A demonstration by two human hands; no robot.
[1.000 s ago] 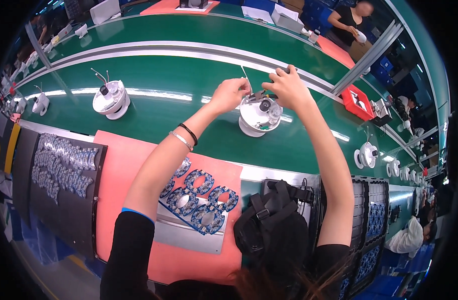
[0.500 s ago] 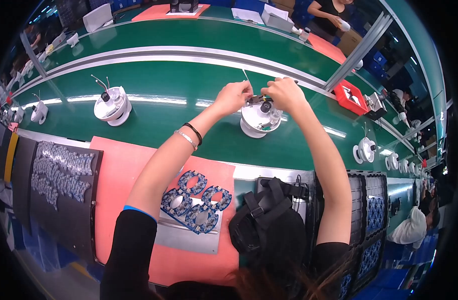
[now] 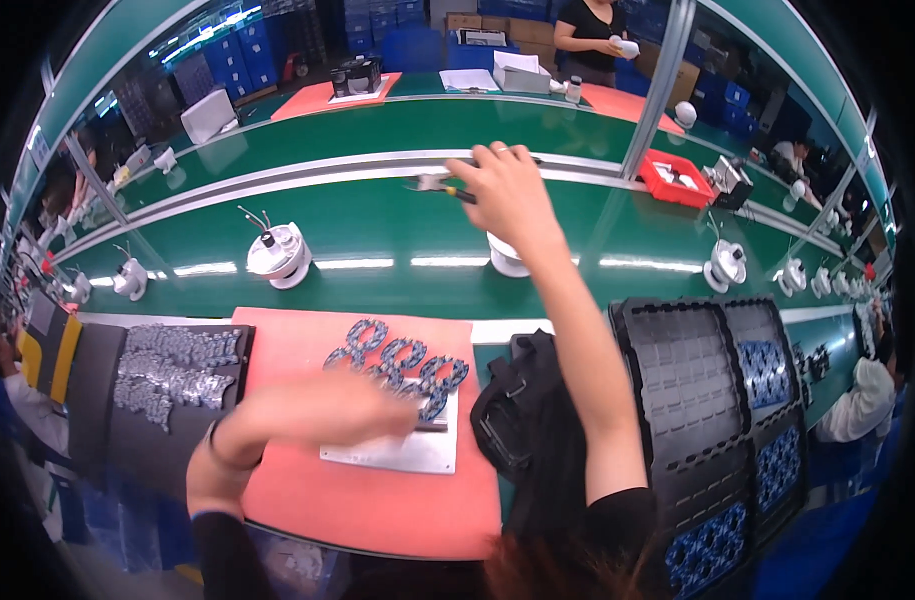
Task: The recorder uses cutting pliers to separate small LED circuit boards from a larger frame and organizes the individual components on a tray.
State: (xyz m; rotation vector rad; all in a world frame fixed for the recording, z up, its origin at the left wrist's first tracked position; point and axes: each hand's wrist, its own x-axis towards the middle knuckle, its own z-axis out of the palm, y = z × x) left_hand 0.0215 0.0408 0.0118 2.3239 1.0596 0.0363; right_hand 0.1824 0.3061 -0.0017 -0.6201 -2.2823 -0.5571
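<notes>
Left hand [image 3: 362, 408] has swung back from the white unit [image 3: 506, 261] to about 7 o'clock, over the pink mat [image 3: 287, 345]; the whole view has tilted too. Right hand [image 3: 507, 195] is out near 1 o'clock, fingers curled round a pliers-like tool [image 3: 435, 184], nose toward 9. Left is blurred; cannot tell whether it pinches anything. White unit stands on the green table [image 3: 377, 290], at 6 o'clock of the right hand and mostly hidden by it. Blue ring boards [image 3: 389, 368] lie close, toward 1 o'clock of the left. Step, my judgement: a break in tool work at the unit. Next move probably calls for steadying the left hand, tool kept clear.
</notes>
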